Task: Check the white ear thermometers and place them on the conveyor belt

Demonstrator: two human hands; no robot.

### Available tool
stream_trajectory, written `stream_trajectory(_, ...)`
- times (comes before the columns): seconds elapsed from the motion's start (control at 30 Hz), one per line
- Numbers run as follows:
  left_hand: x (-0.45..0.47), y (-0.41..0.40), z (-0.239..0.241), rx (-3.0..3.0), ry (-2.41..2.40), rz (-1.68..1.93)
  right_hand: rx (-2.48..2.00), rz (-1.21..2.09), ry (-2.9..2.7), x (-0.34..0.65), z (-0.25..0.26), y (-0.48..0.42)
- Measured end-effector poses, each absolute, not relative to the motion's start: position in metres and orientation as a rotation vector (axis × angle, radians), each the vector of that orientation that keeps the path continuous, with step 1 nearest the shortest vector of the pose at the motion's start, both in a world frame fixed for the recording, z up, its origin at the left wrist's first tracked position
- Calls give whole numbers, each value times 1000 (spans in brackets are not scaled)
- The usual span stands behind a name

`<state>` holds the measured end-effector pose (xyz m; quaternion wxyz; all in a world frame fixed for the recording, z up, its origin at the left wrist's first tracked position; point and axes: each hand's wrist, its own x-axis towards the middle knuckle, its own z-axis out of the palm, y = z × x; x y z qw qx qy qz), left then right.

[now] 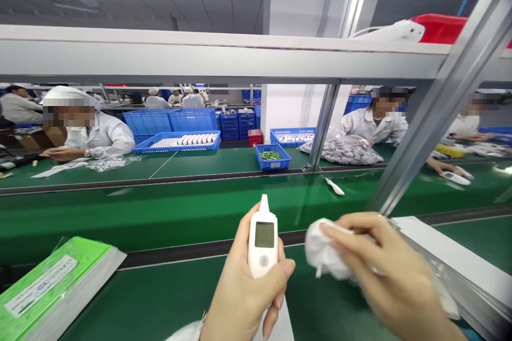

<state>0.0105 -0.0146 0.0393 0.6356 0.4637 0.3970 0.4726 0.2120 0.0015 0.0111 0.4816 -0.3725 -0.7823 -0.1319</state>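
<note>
- The left hand [244, 298] is clenched around a white thermometer [262, 237], fingers wrapped behind it, thumb along its side, its tip pointing to 12 o'clock and its blank grey screen facing up.
- The right hand [384, 272] sits at 3 o'clock from the thermometer, just beside it and not touching, its fingers pinching a crumpled white wad [326, 250]. The wad is blurred, so its material is hard to tell.
- Under the right hand, at 4 o'clock, lies a clear plastic sheet [442, 290] beside a white board [452, 240].
- The near counter [160, 303] is green; at 8 o'clock on it is a stack of green-topped packs [52, 287] with a white label.
- At 12 o'clock, past a green belt [160, 218], a white probe-like piece [334, 186] lies on the far counter [208, 162].
- Beyond it stands a blue crate [272, 157] of green items, with a co-worker [100, 136] at 10 o'clock and another [372, 125] at 1 o'clock, both in white.
</note>
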Motion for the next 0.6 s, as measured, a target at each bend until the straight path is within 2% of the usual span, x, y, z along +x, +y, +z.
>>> stream_trajectory(0.17,13,-13,34,1051,895,1059,-707,-367,-2007,159,22,7)
stream_trajectory(0.6,13,-2,18,1144,850,1128,-667,-473,-1945,159,17,10)
